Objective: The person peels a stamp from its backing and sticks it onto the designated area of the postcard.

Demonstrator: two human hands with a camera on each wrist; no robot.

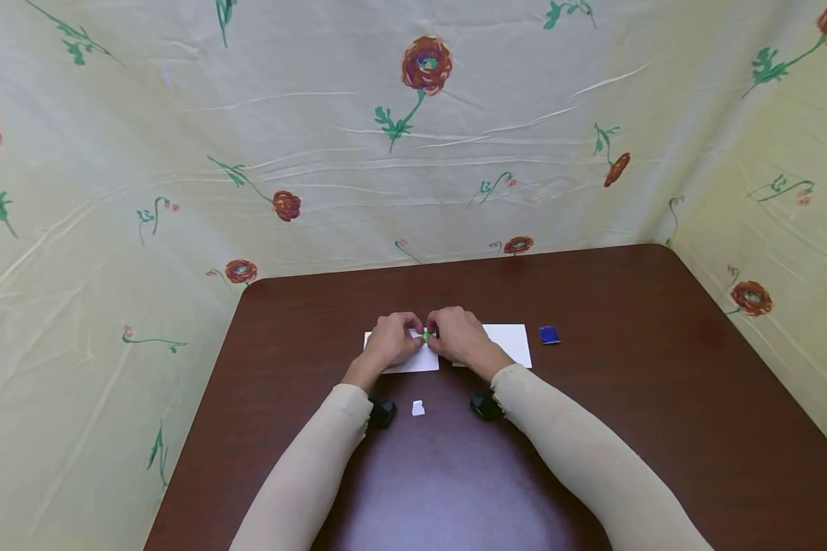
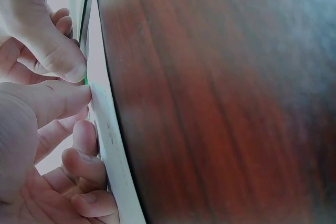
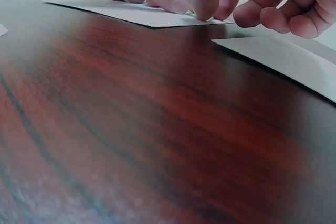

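A small bright green piece (image 1: 425,335), mostly hidden by fingertips, is at the right part of a white card (image 1: 413,363) on the table. My left hand (image 1: 394,339) pinches it from the left with thumb and forefinger. From the other side my right hand (image 1: 458,334) pinches it too, the two thumbs nearly touching. In the left wrist view only a sliver of green (image 2: 86,80) shows between the thumbs. The right wrist view has the fingertips low over the card (image 3: 152,18), with a green edge (image 3: 190,14) between them. The piece's kind cannot be made out.
A second white card (image 1: 510,343) lies to the right, partly under my right hand and wrist. Beyond it is a small blue packet-like square (image 1: 549,335). A white scrap (image 1: 418,408) lies nearer me on the brown table (image 1: 455,474). Flowered sheeting (image 1: 344,138) hangs behind.
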